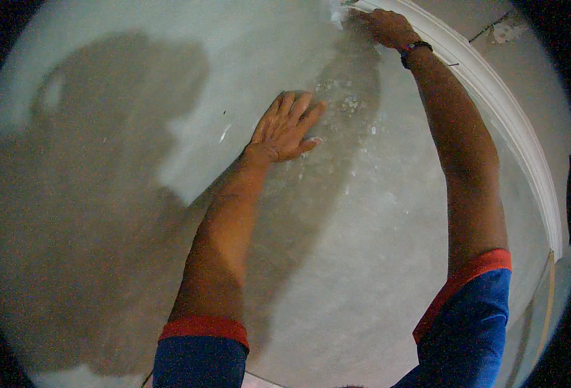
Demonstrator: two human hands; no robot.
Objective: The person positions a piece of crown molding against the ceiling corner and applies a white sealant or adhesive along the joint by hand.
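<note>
My left hand [288,126] lies flat against a grey plastered surface [376,213], its fingers stretched and slightly apart. White residue shows near its thumb. Up at the top, my right hand [389,29] is closed, with its fingertips beside a white patch [338,13] and the white moulding [486,81]. What those fingers hold, if anything, is too blurred and dark to make out. A dark bracelet [417,46] sits on the right wrist. Between the two hands, small white specks [348,102] mark the surface.
The moulding curves down the right side, with a thin nail-like piece [453,64] sticking out near my right forearm. Beyond it lies a rough grey area with a pale patch [510,32]. A tan strip [546,304] runs at lower right. Broad shadows of me cover the left.
</note>
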